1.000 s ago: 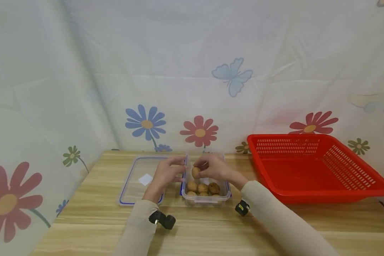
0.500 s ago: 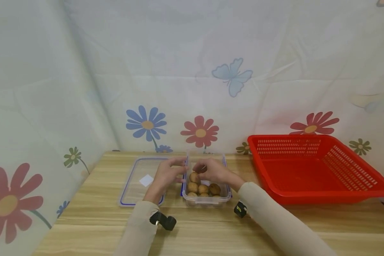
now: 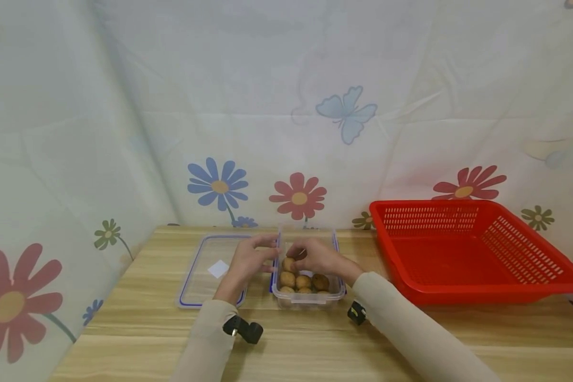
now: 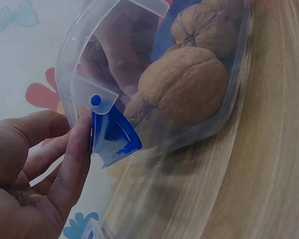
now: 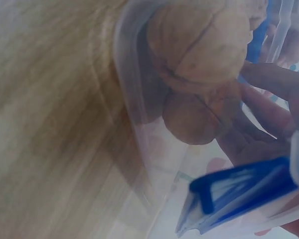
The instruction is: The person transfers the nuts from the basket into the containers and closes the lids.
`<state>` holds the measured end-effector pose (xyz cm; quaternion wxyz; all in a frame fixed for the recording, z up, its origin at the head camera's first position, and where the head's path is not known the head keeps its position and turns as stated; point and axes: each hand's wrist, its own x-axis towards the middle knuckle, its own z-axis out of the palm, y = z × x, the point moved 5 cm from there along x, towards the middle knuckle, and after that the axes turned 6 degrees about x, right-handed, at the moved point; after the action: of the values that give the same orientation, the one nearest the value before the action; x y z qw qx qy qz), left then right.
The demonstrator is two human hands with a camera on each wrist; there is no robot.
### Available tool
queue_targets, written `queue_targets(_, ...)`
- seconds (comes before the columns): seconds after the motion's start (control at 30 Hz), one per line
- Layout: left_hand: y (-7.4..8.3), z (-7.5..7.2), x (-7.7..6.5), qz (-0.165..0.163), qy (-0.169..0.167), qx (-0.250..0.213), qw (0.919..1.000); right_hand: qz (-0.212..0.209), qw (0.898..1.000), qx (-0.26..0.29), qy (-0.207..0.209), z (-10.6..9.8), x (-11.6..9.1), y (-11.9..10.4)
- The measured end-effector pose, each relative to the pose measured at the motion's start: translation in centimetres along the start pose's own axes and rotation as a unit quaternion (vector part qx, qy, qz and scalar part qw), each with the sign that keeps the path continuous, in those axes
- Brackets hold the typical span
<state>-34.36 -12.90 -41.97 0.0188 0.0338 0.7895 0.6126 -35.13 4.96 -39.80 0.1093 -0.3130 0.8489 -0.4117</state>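
A clear plastic box [image 3: 310,298] with blue side latches stands on the table and holds several walnuts [image 3: 303,281] at its near end. My right hand [image 3: 319,255] reaches into the box, thumb and fingers pinching one walnut [image 3: 288,264] by the left wall, just behind the others. On the outside, my left hand [image 3: 250,258] touches the left wall with its fingertips, fingers fairly straight. The left wrist view has these fingers [image 4: 72,164] at the blue latch [image 4: 114,132]. In the right wrist view, walnuts [image 5: 199,45] show through the wall, with right-hand fingers [image 5: 269,107] beyond.
The box's lid [image 3: 210,284], clear with a blue seal and a white label, lies flat left of the box. A large red basket [image 3: 458,289] stands at the right. A flowered cloth [image 3: 248,132] hangs behind the wooden table [image 3: 291,350].
My right hand has lowered a walnut to the left wall behind the other walnuts, and has since shifted only slightly. The left hand has stayed at the box's left side.
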Motion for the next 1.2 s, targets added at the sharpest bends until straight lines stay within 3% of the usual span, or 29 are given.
queue_targets(0.3, 0.3, -0.1, -0.2, 0.000, 0.002, 0.010, 0.9999, 0.017, 0.999, -0.012, 0.044, -0.8, -1.0, -1.1)
queue_targets(0.57, 0.9, -1.0, -0.8, -0.005, -0.003, 0.005, 1.0000, -0.024, 0.995, 0.031, 0.088, -2.3, -2.2, -2.4)
queue_targets(0.67, 1.4, -1.7, -0.9, 0.008, 0.000, 0.009, 0.9999, -0.031, 0.993, 0.047, 0.101, -2.5, -2.7, -3.1)
queue_targets(0.93, 3.0, -4.7, -1.9, 0.049, 0.012, 0.056, 0.9971, -0.037, 0.986, 0.099, 0.130, -1.7, -2.9, -4.8)
queue_targets(1.2, 3.1, -9.3, -3.1, 0.074, 0.044, 0.124, 0.9886, -0.013, 0.977, 0.152, 0.149, 1.1, -1.4, -6.4)
